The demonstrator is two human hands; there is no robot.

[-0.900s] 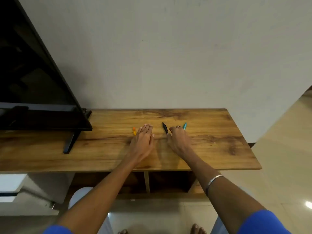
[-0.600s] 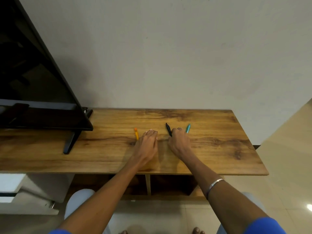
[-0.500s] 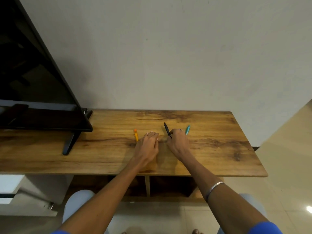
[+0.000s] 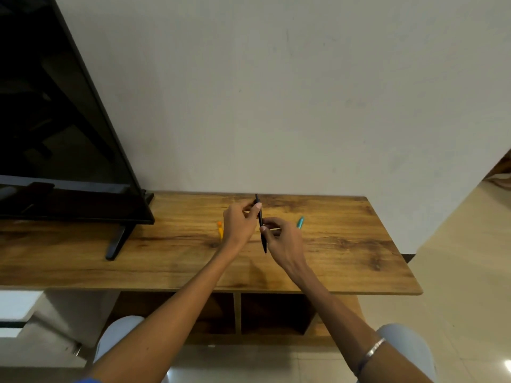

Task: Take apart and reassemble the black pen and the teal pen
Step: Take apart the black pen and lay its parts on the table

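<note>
The black pen (image 4: 261,225) is lifted off the wooden table (image 4: 345,244) and held almost upright between both hands. My left hand (image 4: 239,226) pinches its upper part with thumb and fingers. My right hand (image 4: 283,240) grips its lower half, with the tip pointing down toward me. The teal pen (image 4: 300,222) lies on the table just right of my right hand, mostly hidden behind it.
An orange pen (image 4: 220,231) lies on the table left of my left hand. A black TV (image 4: 55,134) on a stand (image 4: 117,243) fills the left side. A plain wall rises behind the table. Open shelves sit under the tabletop.
My right hand picked the black pen up from the table and raised it. My left hand left the tabletop and took hold of the pen's upper part.
</note>
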